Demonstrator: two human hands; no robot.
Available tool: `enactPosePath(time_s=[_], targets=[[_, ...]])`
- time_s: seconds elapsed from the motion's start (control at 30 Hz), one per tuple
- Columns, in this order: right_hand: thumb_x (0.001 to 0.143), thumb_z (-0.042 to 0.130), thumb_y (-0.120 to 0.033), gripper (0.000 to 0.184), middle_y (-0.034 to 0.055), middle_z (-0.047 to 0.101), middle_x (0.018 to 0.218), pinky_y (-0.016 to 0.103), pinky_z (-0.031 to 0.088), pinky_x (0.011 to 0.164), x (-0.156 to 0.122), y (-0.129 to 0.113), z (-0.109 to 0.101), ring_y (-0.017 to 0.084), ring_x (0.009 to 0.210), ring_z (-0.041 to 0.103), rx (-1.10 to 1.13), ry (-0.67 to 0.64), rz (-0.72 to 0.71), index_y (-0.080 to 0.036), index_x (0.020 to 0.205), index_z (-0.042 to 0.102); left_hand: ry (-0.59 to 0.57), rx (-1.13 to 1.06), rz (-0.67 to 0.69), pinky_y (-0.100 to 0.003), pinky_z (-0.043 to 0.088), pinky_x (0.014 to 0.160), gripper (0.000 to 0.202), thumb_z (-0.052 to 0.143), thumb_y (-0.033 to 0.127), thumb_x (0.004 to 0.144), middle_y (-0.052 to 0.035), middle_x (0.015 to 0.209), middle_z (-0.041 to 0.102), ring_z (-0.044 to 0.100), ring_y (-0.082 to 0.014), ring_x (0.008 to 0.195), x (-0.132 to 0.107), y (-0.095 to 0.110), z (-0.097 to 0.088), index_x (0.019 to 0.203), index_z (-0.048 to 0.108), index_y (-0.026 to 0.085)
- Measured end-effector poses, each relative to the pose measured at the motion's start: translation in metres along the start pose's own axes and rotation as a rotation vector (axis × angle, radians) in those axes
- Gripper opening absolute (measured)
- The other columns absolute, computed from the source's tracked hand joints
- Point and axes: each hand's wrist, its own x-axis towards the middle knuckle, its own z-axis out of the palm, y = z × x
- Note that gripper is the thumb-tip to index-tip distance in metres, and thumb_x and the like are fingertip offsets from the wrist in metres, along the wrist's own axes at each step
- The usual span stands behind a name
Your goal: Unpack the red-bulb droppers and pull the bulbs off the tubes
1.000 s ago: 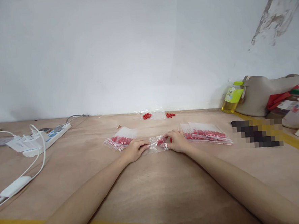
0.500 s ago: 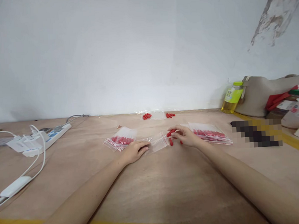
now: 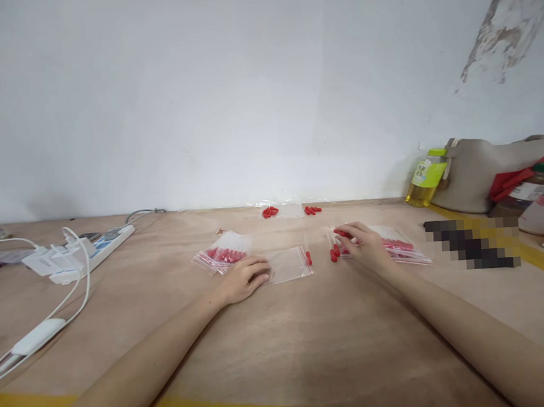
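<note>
My left hand [image 3: 245,279] rests low on the table, thumb and fingers closed on the left end of a clear zip bag [image 3: 285,266]. That bag lies flat, its red-striped edge toward the right. One small red capsule-shaped piece [image 3: 308,258] sits at this edge. My right hand [image 3: 365,245] pinches a similar red piece [image 3: 341,232] between its fingertips. Beneath it, two more red pieces [image 3: 334,254] lie on the table. Filled zip bags with red pieces [image 3: 401,249] are partly hidden behind my right hand. Another pile of filled bags [image 3: 226,254] lies beside my left hand.
Near the wall are two small groups of red pieces [image 3: 269,212] with clear plastic. A power strip [image 3: 113,241] with white chargers and cables occupies the left. On the right stand a yellow-green bottle [image 3: 426,179], a grey bag [image 3: 468,173] and jars; a blurred dark object lies before them.
My right hand has moved right, away from the zip bag's edge, with a red piece at its fingertips. The bag now lies flatter; my left hand stays at its left end.
</note>
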Motion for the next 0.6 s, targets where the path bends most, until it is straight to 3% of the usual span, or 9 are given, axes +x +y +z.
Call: enactPosePath(time_s=[0.23,0.43,0.6], targets=[[0.083,0.044,-0.026,0.024,0.0083,0.058,0.096,0.033,0.047,0.075,-0.008,-0.002,0.017,0.019,0.084,0.057,-0.116,-0.213,-0.152,-0.021,0.098,0.062,-0.049,0.139,0.018,-0.045,0.023,0.102,0.032,0.037,0.036,0.089,-0.0065,0.111,0.060,0.053,-0.0197,0.104,0.008,-0.005,0.001,0.108,0.058,0.022],[0.081,0.049,-0.029,0.022,0.0088,0.057,0.100,0.038,0.041,0.078,-0.011,-0.002,0.022,0.022,0.092,0.055,-0.238,-0.314,-0.155,-0.021,0.097,0.061,0.031,0.169,-0.096,-0.041,0.034,0.090,0.034,0.036,0.041,0.088,-0.0070,0.097,0.062,0.054,-0.0215,0.095,0.020,0.003,0.009,0.095,0.063,0.021],[0.081,0.049,-0.033,0.019,0.0080,0.058,0.097,0.040,0.034,0.081,-0.015,-0.005,0.022,0.021,0.090,0.054,-0.319,-0.343,-0.145,-0.022,0.091,0.061,0.095,0.252,-0.218,-0.042,0.033,0.091,0.034,0.040,0.043,0.085,-0.0080,0.108,0.058,0.050,-0.0245,0.102,0.020,-0.013,-0.009,0.101,0.062,0.022]])
